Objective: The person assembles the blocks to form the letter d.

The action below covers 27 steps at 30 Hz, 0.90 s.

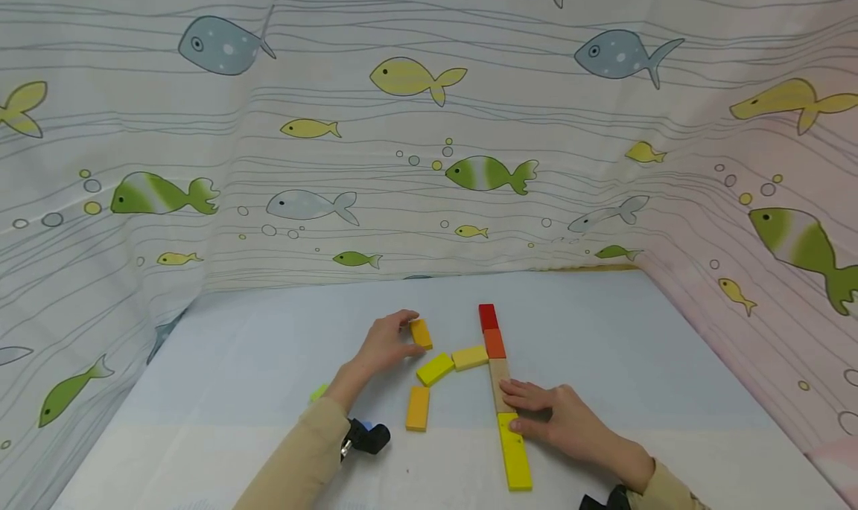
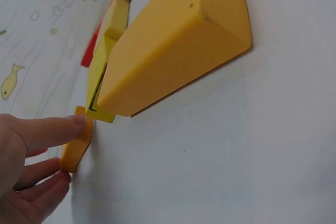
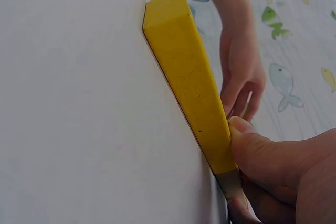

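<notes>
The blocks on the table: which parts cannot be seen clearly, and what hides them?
- Green piece, head view: partly hidden behind the left arm.
- Blue thing, head view: mostly behind the black wrist device; shape unclear.
- Wooden block, head view: right hand covers part.
- Far orange block, left wrist view: partly behind the left hand.
- Near orange block, left wrist view: cut off by the top edge.
</notes>
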Motion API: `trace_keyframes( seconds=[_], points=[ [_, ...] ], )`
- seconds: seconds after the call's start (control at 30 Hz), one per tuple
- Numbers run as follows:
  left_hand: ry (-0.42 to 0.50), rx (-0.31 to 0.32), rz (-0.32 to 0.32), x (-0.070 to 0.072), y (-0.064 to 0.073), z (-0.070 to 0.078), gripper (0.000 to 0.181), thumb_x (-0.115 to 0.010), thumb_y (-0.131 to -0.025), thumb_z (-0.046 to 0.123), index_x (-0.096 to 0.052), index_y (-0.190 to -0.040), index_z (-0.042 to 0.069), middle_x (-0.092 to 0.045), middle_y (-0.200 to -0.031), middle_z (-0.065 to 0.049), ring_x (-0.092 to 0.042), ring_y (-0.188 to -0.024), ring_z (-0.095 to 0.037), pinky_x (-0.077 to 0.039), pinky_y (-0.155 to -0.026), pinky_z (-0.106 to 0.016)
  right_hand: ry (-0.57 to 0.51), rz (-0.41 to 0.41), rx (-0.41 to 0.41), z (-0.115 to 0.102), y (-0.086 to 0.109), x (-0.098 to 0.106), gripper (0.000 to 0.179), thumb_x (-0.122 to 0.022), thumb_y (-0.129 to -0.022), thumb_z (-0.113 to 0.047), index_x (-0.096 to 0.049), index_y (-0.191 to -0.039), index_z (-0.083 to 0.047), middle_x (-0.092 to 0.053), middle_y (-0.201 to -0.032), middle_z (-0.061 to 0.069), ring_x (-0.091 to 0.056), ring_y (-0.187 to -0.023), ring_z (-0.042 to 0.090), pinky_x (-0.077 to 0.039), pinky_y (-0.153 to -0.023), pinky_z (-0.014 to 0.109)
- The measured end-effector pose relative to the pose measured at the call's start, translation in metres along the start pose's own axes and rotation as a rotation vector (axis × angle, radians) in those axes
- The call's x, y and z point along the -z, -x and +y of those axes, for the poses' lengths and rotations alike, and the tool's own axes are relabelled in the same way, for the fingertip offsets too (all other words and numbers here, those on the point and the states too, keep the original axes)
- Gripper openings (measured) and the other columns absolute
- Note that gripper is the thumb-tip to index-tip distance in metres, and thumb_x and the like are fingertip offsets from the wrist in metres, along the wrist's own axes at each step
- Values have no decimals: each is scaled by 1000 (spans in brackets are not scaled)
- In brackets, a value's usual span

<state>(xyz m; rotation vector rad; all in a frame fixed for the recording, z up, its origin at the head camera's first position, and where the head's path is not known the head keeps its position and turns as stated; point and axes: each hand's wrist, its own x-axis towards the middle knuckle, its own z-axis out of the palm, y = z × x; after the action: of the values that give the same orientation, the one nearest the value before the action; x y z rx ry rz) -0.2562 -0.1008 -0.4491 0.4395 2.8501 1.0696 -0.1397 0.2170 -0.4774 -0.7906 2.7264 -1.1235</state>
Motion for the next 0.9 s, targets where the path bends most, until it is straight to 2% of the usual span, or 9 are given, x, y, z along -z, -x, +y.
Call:
trace_keyframes(
  seconds=[0.27,0.7,0.9],
  points=[
    [45,-33,16,-2,0,-2,57,-83,-82,17,-59,-133,3,-64,-131,-13,-60,-119,-30,-47,-107,-45,15,11,9,0,0,1,53,-70,-89,-49,-67,-130,-15,-59,-139,-9,-54,-133,24,-46,-104,48],
    [41,-15,24,-4,-1,-8,57,-85,-80,20,-62,-130,5,-66,-129,-11,-61,-118,-28,-49,-106,-44,-4,-1,2,-2,0,1,54,-70,-89,-50,-67,-130,-14,-60,-139,-8,-54,-133,24,-47,-105,46],
    [31,12,61,-4,2,-8,56,-85,-80,20,-63,-130,7,-66,-129,-9,-61,-118,-28,-49,-106,-45,-26,-13,2,-5,1,1,55,-69,-89,-50,-66,-130,-13,-60,-139,-6,-53,-134,25,-45,-105,48]
  ],
)
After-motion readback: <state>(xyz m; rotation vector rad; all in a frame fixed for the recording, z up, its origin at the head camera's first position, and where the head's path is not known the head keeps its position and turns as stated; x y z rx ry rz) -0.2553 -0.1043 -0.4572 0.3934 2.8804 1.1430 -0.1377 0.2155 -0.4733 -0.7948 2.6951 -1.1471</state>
